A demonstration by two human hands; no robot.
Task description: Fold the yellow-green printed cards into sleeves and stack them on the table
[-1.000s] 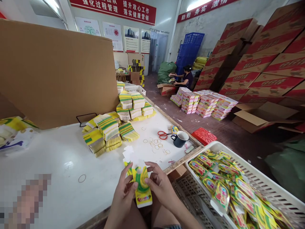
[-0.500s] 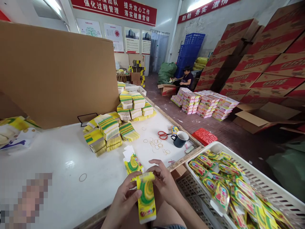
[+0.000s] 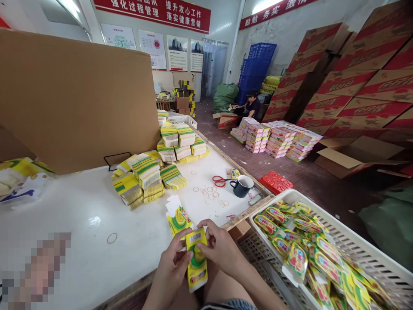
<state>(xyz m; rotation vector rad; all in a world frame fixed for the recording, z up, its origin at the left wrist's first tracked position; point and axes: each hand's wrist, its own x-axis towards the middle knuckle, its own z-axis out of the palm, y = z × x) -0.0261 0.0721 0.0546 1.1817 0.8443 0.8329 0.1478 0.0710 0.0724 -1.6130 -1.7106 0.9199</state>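
Note:
A small yellow carton with a green swirl and a barcode near its top is upright over my lap. My left hand is closed on its left edge, thumb in front. At the upper right, my right hand grips it with the thumb on the printed face and the fingers curled at the top edge. Just behind, on the white table, lies another yellow carton with white flaps raised. My hands partly hide its near end.
Bundled flat cartons are stacked behind. Rubber bands, red-handled scissors and a dark mug lie to the right. A white basket of cartons stands at my right. Someone's blurred forearm is at left; another person sits far back.
My right thumb has come down onto the carton's face. The top flap with the barcode now shows flat toward me, and the carton has tilted a little.

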